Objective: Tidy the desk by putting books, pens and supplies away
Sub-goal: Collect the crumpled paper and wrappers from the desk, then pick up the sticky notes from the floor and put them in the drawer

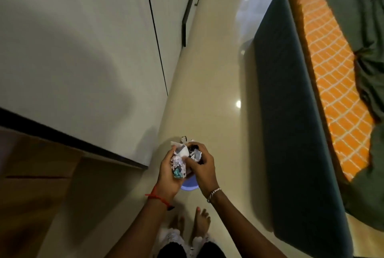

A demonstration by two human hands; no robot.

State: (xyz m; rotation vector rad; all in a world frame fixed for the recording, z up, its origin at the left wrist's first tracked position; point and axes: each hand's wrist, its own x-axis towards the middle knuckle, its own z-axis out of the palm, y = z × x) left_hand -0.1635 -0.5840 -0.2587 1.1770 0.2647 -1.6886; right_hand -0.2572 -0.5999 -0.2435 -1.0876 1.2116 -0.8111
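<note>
Paper waste (180, 161), crumpled, is near centre: left grip (167, 174) & right grip (202, 167) both clench it, prob. to press it small for blue bin (188, 185) on floor (218, 129) just below.

Cabinets (83, 39) left, bed (332, 74) right, paper wad (181, 159) between.

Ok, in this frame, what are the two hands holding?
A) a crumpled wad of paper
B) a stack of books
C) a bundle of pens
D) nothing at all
A: the left hand and the right hand both curl round a crumpled wad of paper, held over a lilac tub on the floor.
</note>
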